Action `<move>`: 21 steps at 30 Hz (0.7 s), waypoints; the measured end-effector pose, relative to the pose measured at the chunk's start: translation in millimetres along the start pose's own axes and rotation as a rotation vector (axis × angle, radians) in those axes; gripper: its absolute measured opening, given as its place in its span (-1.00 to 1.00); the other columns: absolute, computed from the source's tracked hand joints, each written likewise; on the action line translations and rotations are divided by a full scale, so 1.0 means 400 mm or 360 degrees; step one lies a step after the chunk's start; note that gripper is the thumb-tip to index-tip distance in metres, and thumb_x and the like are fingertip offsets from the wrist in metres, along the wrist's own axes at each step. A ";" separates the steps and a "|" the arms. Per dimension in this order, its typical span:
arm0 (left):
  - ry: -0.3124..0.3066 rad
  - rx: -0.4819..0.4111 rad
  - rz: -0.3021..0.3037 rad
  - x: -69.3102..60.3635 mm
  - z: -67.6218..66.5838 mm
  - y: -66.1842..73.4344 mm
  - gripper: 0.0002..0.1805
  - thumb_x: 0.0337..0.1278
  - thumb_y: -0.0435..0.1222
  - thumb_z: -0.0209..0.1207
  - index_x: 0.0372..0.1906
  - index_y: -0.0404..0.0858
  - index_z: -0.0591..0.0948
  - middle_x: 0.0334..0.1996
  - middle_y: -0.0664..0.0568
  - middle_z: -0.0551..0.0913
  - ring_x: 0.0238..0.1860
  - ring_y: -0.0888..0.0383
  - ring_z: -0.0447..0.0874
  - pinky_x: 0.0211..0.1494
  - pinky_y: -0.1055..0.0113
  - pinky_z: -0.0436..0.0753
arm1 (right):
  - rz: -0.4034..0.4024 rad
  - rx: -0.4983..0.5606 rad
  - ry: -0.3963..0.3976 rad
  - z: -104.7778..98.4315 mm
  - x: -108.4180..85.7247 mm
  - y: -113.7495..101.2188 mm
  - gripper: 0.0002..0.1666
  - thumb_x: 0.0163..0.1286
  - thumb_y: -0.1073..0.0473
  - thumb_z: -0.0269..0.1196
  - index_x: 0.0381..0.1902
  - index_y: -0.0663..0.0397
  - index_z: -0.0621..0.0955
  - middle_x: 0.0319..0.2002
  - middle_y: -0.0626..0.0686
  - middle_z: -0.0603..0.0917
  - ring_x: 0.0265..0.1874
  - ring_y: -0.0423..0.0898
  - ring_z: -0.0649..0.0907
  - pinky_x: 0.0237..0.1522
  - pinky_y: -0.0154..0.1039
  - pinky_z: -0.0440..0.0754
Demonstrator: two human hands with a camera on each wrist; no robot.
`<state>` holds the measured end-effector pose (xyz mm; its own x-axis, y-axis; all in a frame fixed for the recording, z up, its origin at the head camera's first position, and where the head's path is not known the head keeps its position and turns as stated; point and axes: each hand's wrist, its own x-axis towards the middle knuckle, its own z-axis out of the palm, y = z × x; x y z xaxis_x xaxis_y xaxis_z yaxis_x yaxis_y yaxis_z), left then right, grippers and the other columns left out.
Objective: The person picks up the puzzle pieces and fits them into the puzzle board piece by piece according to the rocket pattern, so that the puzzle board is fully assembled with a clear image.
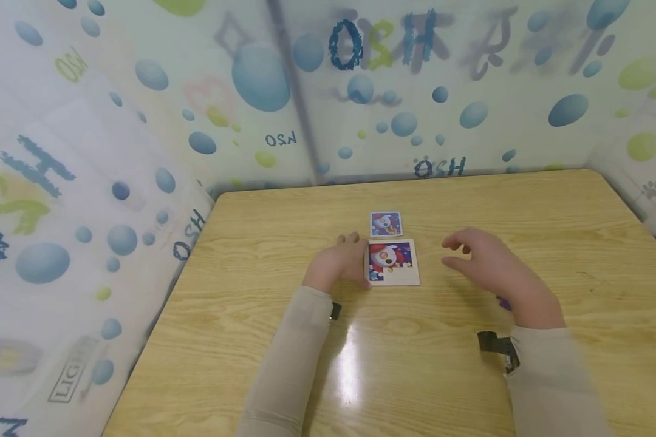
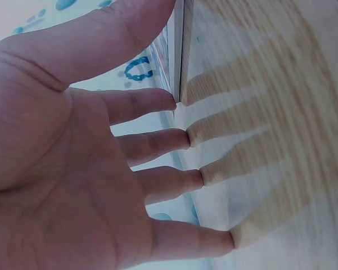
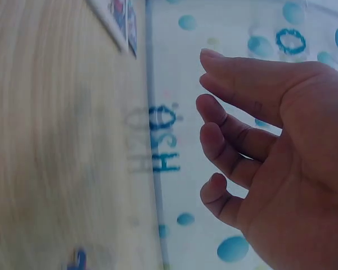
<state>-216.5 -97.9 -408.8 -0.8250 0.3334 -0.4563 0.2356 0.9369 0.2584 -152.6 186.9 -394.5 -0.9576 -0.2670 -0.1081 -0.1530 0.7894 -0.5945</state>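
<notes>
A square jigsaw puzzle [image 1: 400, 277] with a pale frame lies on the table. Its picture shows a white and red cartoon character on purple, and the lower right part is bare. My left hand [image 1: 340, 261] is at its left edge. In the left wrist view the thumb and index fingertip touch the board's edge [image 2: 179, 50], and the other fingers [image 2: 157, 140] reach straight to the tabletop. My right hand [image 1: 489, 262] hovers right of the puzzle, fingers loosely bent, holding nothing. A purple puzzle piece [image 1: 504, 302] lies partly hidden beneath the right wrist.
Just behind the puzzle lies a smaller square card [image 1: 386, 224] with a similar picture. The wooden table [image 1: 240, 255] meets patterned fabric walls [image 1: 197, 91] at its back and left. In the right wrist view a small blue piece [image 3: 79, 259] shows at the bottom.
</notes>
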 end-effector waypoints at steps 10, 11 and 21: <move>0.0005 0.0012 0.0021 0.005 0.002 -0.007 0.19 0.07 -0.08 0.59 0.72 -0.16 0.15 0.76 -0.14 0.00 0.76 -0.23 -0.11 0.71 -0.27 0.25 | 0.0138 -0.0020 0.0103 -0.037 -0.092 0.150 -0.43 0.62 -0.03 0.24 0.34 0.29 0.57 0.21 0.40 0.61 0.05 0.25 0.61 -0.15 -0.01 0.66; 0.0004 0.0014 0.0020 0.005 0.003 -0.008 0.19 0.07 -0.08 0.59 0.72 -0.16 0.15 0.76 -0.14 0.00 0.76 -0.23 -0.11 0.71 -0.27 0.25 | 0.0148 -0.0019 0.0119 -0.039 -0.099 0.163 -0.42 0.62 -0.04 0.24 0.34 0.30 0.57 0.20 0.40 0.62 0.04 0.25 0.61 -0.16 -0.04 0.64; -0.0006 -0.0015 0.0024 0.002 0.002 -0.005 0.18 0.08 -0.10 0.59 0.72 -0.15 0.15 0.76 -0.13 0.00 0.76 -0.22 -0.11 0.70 -0.29 0.24 | 0.0181 -0.0056 0.0243 -0.053 -0.136 0.258 -0.54 0.60 0.09 0.26 0.23 0.36 0.63 -0.04 0.36 0.72 -0.21 0.06 0.67 -0.26 -0.20 0.57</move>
<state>-217.3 -99.6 -410.6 -0.8194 0.3480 -0.4555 0.2434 0.9307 0.2731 -121.3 294.5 -433.1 -0.9947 -0.0900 -0.0490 -0.0476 0.8293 -0.5568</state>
